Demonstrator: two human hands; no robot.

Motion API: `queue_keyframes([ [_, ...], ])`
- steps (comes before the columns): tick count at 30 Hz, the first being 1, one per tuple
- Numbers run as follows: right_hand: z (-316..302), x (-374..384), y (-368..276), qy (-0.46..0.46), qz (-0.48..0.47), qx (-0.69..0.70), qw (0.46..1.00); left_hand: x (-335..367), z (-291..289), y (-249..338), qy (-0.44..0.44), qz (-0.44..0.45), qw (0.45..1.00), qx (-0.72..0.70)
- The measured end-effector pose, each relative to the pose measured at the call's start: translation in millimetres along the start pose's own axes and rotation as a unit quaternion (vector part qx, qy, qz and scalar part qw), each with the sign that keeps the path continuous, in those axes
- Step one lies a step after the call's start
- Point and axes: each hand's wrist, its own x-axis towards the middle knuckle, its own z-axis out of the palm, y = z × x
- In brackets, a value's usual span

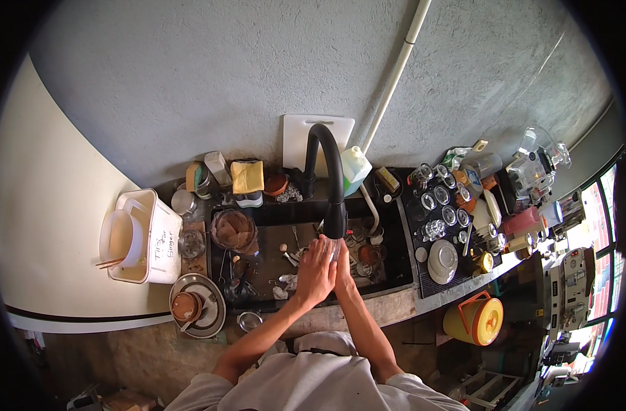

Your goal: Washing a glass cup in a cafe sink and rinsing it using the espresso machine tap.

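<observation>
Both hands are together under the black faucet [335, 212], above the dark sink [266, 250]. My left hand [315, 272] lies palm inward with its fingers bent and pressed close together. Against it, my right hand [343, 268] is mostly hidden, with its fingers raised and closed. A clear, shiny patch shows between the fingertips just below the spout; whether it is water or a glass piece, I cannot tell. Below the hands, the sink holds spoons, small pale scraps and a reddish-brown dish [370, 254]. A large clear bowl [233, 231] with brown contents sits at its left.
Many glass jars and a stack of white dishes [442, 262] stand on the right drying mat. Behind the sink are a green-liquid jug [355, 169] and a yellow sponge cloth [247, 177]. A white tub [165, 236] and steel plate [216, 315] sit left; a yellow bucket [474, 320] stands lower right.
</observation>
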Motion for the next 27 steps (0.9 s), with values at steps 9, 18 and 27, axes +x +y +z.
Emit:
queue_keyframes([
  [9, 50.6, -13.3, 9.4, 0.095, 0.028, -0.138, 0.985, 55.1, 47.9, -85.5, -0.128, -0.067, 0.983, -0.115],
  [18, 15.9, -7.8, -11.7, 0.200, -0.175, -0.394, 0.880, -2.0, 71.8, -60.2, 0.080, -0.345, 0.690, -0.631],
  [27, 66.4, -9.1, -4.8, 0.168, -0.142, -0.222, 0.950, -13.4, 72.6, -51.7, -0.058, -0.395, 0.326, -0.857],
])
